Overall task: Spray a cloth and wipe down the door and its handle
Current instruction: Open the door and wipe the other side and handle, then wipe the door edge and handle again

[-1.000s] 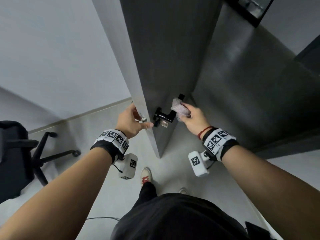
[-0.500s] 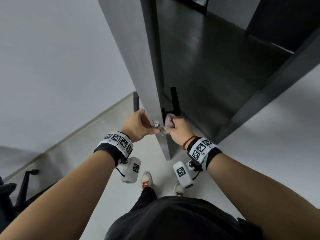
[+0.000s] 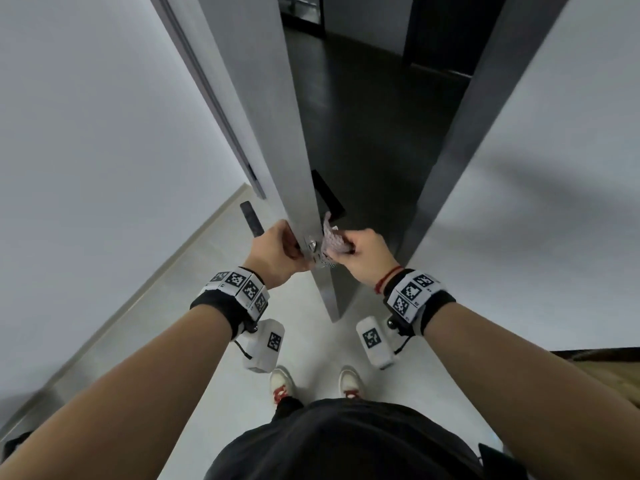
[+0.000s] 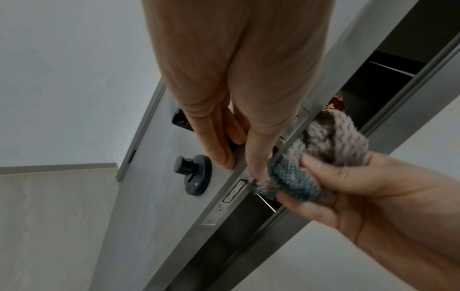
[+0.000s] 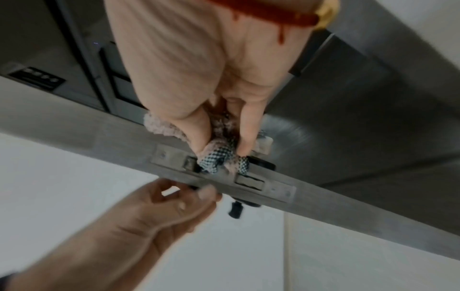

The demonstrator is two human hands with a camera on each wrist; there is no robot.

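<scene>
The grey door [image 3: 263, 98] stands edge-on to me, ajar. My left hand [image 3: 294, 247] grips the black outer handle [image 3: 252, 218] where it meets the door, thumb on the door's edge. My right hand [image 3: 341, 245] grips a bunched pink and teal knitted cloth [image 3: 330, 239] and presses it on the metal latch plate [image 3: 313, 244] in the door's edge. In the left wrist view the cloth [image 4: 323, 141] lies against the edge beside my left thumb. In the right wrist view the cloth [image 5: 221, 157] covers part of the latch plate [image 5: 273, 190]. The black inner handle [image 3: 327, 199] shows above the cloth.
A dark door frame [image 3: 467, 150] rises on the right, with a dark room beyond the gap. A white wall runs along the left. A black thumb-turn knob [image 4: 184, 165] sits below the outer handle. My shoes [image 3: 282, 386] stand just below the door's bottom corner.
The door has swung until it is edge-on to me. My right hand has moved the cloth from the inner handle onto the latch plate. My left hand has stayed on the outer handle.
</scene>
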